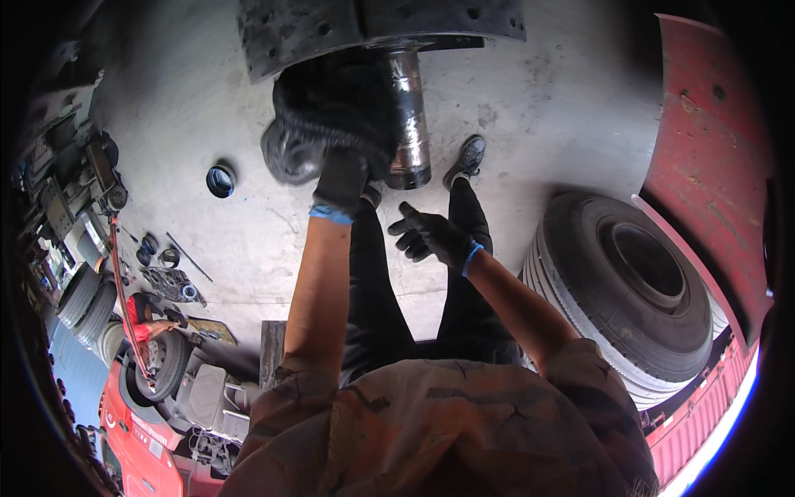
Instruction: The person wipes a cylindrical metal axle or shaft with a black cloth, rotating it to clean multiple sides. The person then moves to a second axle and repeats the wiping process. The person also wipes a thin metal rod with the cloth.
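Note:
My left hand [341, 178], in a black glove with a blue cuff, is closed on a bunched black cloth [335, 108]. The cloth lies against the left side of a shiny, greasy axle spindle [410, 116], and my fingertips are lost in its dark folds. Behind the cloth, curved black brake shoes [447, 18] with holes in their linings surround the root of the spindle. My right hand [432, 235], gloved the same way, hangs below the spindle's end with fingers apart and nothing in it.
Large tyres [613, 290] stand at my right beside a red metal panel [712, 124]. A round dark ring-shaped part [221, 179] lies on the concrete floor to the left. Farther left are tools and loose parts [170, 282], a person in red [145, 323] and a red truck [141, 439].

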Demonstrator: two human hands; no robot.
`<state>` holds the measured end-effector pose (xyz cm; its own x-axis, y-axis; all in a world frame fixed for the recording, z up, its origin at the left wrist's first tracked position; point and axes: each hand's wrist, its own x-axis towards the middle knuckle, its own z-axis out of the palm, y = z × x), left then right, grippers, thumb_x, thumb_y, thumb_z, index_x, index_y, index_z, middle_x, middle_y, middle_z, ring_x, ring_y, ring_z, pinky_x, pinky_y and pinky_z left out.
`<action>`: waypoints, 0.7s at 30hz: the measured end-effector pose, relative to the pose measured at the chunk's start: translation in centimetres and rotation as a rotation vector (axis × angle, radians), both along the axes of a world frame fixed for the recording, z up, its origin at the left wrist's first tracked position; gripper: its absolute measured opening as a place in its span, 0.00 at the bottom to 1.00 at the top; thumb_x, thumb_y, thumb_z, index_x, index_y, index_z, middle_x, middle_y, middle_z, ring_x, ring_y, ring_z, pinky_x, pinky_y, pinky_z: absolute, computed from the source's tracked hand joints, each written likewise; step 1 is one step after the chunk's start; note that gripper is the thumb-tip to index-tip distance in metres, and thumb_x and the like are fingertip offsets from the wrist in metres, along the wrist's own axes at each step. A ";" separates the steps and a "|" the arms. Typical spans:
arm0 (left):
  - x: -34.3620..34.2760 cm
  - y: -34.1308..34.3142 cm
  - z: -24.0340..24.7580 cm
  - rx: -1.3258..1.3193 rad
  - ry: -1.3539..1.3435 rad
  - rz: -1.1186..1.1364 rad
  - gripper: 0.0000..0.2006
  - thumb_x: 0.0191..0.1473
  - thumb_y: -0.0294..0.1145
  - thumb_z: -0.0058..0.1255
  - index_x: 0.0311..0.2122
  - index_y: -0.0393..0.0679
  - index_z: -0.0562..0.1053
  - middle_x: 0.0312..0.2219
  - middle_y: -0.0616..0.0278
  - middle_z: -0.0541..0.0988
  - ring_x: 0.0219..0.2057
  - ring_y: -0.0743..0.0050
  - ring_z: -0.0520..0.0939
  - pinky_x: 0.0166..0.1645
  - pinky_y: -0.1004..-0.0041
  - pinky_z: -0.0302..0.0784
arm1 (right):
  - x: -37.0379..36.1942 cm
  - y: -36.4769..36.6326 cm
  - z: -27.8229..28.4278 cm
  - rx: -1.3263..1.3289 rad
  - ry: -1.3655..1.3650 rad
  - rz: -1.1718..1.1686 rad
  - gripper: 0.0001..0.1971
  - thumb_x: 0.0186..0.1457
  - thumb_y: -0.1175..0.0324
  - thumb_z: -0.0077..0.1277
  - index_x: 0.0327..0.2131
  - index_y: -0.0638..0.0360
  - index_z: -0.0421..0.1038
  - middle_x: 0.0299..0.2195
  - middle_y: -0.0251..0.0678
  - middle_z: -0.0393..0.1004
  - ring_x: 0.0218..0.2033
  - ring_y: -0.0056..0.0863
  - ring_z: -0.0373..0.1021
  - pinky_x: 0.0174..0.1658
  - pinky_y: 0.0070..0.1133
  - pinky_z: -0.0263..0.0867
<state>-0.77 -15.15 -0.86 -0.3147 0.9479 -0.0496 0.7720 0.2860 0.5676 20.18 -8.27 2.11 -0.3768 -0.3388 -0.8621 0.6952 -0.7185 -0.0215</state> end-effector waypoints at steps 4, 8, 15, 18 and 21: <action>2.6 7.1 -2.2 -0.184 0.294 -0.026 0.09 0.47 0.33 0.47 0.32 0.43 0.76 0.30 0.54 0.80 0.32 0.58 0.80 0.38 0.63 0.75 | 3.1 2.7 -0.9 0.082 -0.048 -0.038 0.35 0.55 0.36 0.38 0.41 0.65 0.71 0.24 0.35 0.71 0.22 0.21 0.68 0.28 0.18 0.68; 4.8 10.6 -3.9 -0.331 0.226 0.221 0.14 0.52 0.35 0.44 0.42 0.44 0.73 0.40 0.53 0.77 0.41 0.57 0.78 0.48 0.62 0.72 | 5.2 2.9 -2.6 0.006 -0.091 -0.065 0.31 0.57 0.39 0.40 0.39 0.64 0.70 0.22 0.32 0.68 0.20 0.19 0.65 0.26 0.17 0.65; 4.0 10.8 -4.8 -0.615 0.262 0.186 0.21 0.54 0.42 0.40 0.53 0.49 0.68 0.50 0.52 0.71 0.51 0.56 0.72 0.55 0.61 0.65 | 6.2 5.7 -1.3 0.044 -0.100 -0.144 0.29 0.58 0.42 0.40 0.39 0.65 0.71 0.24 0.33 0.71 0.22 0.19 0.67 0.28 0.17 0.66; 2.3 9.3 -4.7 -0.805 0.188 0.070 0.20 0.51 0.44 0.42 0.47 0.51 0.73 0.43 0.52 0.77 0.44 0.54 0.78 0.48 0.59 0.72 | 6.8 6.8 -1.3 0.114 -0.115 -0.161 0.29 0.58 0.43 0.41 0.38 0.65 0.71 0.24 0.34 0.71 0.21 0.19 0.67 0.27 0.17 0.66; 0.6 6.4 -6.7 -0.371 0.399 0.058 0.14 0.48 0.43 0.45 0.36 0.49 0.75 0.33 0.53 0.79 0.35 0.52 0.79 0.37 0.60 0.73 | 8.4 7.3 -2.4 0.078 -0.111 -0.215 0.28 0.57 0.43 0.42 0.38 0.64 0.70 0.24 0.34 0.71 0.21 0.19 0.67 0.26 0.16 0.65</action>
<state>-0.13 -8.79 -7.52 -0.4288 0.8700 -0.2434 0.8837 0.4598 0.0870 28.56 -0.95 -0.33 -0.3345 -0.1917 -0.9227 0.5279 -0.8492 -0.0149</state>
